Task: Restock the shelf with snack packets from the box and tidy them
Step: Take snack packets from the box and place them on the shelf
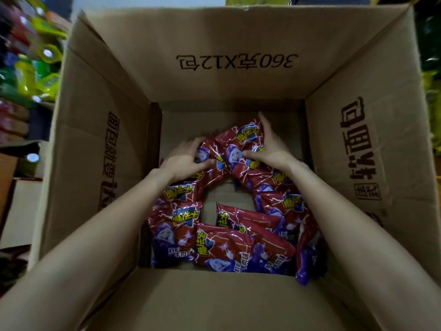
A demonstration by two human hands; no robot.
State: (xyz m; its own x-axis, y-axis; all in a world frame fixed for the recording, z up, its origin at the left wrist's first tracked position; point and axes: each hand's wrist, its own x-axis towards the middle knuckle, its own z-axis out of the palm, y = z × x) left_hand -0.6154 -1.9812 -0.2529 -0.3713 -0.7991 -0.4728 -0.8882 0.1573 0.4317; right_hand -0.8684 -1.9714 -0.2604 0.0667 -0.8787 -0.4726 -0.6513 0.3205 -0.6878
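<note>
Far left of the fingers (202, 140), beyond and above them: blurred green and yellow packs (35, 75) stacked together. Red packs (14, 27) above those, blurred. Lower, more reddish packs (12, 120). Nearer, level with the fingers at the left edge: a round shiny lid (33, 158), its container unclear. Below it, a pale carton (21, 206). Far right of the fingers: dark green goods (429, 37), yellow-green packs (433, 91) beneath them.

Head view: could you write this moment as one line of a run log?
stage: picking | left hand: grips red snack packet | right hand: grips second packet | place: inside cardboard box | more packets: on box floor
</note>
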